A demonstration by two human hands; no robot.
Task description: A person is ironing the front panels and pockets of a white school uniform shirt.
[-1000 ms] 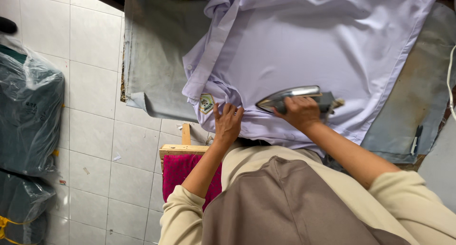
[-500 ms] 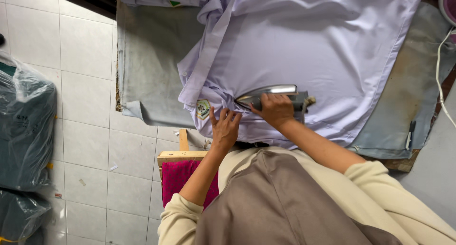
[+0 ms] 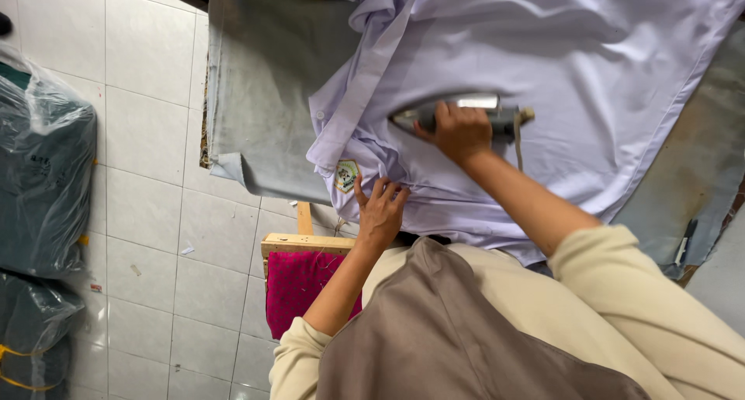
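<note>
A pale lilac shirt (image 3: 559, 51) lies spread over a grey padded ironing surface (image 3: 264, 82). My right hand (image 3: 462, 130) grips the handle of a metal clothes iron (image 3: 466, 109) that rests on the shirt's middle. My left hand (image 3: 380, 210) presses flat, fingers apart, on the shirt's lower edge, just right of a small embroidered badge (image 3: 347, 175). The shirt's button placket runs up the left side beside the iron's tip.
A wooden stool with a magenta cushion (image 3: 299, 283) stands below the ironing surface. Plastic-wrapped dark bundles (image 3: 39, 167) sit on the white tiled floor at the left. A dark pen (image 3: 684, 241) lies on the cloth at the right. The iron's cord trails from its back end.
The iron and my right hand have slid up the shirt, away from my left hand, which stays by the badge. The camera has shifted slightly.
</note>
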